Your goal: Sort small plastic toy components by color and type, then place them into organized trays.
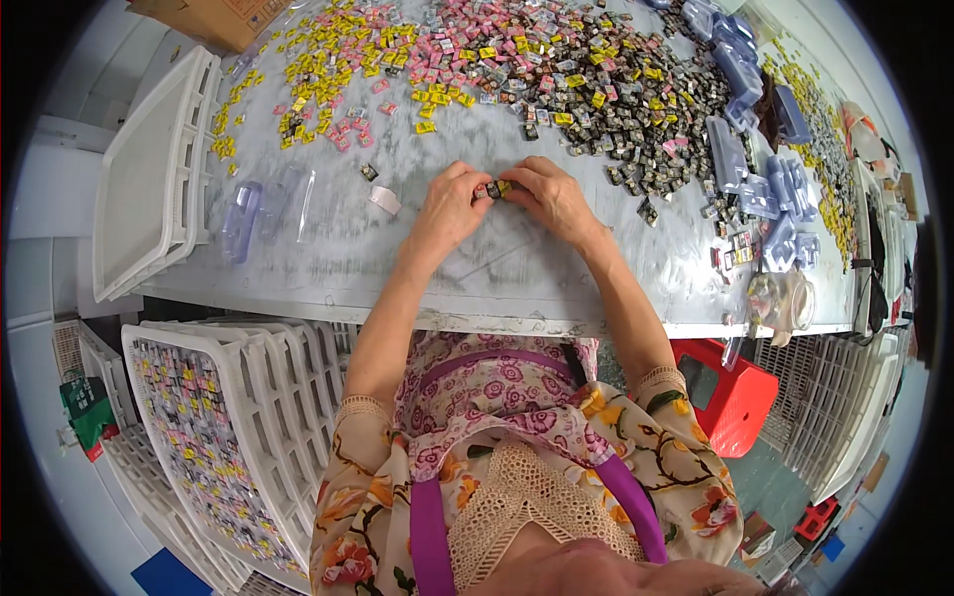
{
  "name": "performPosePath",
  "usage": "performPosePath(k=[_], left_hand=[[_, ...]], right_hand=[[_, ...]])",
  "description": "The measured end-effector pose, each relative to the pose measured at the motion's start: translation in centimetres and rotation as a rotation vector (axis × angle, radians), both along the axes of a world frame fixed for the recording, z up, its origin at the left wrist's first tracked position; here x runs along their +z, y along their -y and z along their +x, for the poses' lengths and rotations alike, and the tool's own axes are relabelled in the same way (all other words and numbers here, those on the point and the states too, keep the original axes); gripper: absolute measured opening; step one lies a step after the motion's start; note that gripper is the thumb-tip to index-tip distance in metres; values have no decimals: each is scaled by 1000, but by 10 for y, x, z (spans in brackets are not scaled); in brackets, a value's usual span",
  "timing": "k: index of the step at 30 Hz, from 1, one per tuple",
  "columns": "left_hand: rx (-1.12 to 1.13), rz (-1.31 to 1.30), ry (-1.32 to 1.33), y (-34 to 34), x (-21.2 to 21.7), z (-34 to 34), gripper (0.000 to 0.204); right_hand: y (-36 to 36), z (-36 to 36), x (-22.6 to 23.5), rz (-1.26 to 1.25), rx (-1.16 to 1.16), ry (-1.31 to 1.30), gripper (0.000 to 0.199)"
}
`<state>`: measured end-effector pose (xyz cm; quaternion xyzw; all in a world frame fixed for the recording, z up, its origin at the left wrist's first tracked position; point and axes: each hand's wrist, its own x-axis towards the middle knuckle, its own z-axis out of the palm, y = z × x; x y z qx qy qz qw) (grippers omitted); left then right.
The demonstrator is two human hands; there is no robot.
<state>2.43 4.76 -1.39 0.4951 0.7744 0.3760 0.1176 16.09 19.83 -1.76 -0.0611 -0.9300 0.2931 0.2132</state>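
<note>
Above the near part of the grey table (328,263), my left hand (449,209) and my right hand (556,204) meet with their fingertips pinched. Between them is a short row of small printed blocks (493,189), dark with bits of yellow and red. The left fingers grip one end and the right fingers the other. My fingers partly cover the row, so its full length is hidden. Left of my hands lie a single dark block (369,172) and a small white scrap of paper (385,201).
Loose yellow blocks (348,45), pink ones (447,50) and black ones (646,109) spread across the far side. Clear plastic trays (730,154) pile up at right. A white crate (149,169) stands at left, filled trays (189,397) below; a red stool (730,407) is under the right edge.
</note>
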Motion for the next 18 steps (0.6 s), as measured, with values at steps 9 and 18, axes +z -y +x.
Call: performPosePath(k=[9, 18], left_hand=[[126, -46, -72, 56, 26, 53, 27], [218, 115, -52, 67, -11, 56, 31]], right_hand=[[30, 26, 19, -111, 163, 1, 28], [47, 29, -7, -80, 54, -61, 26]])
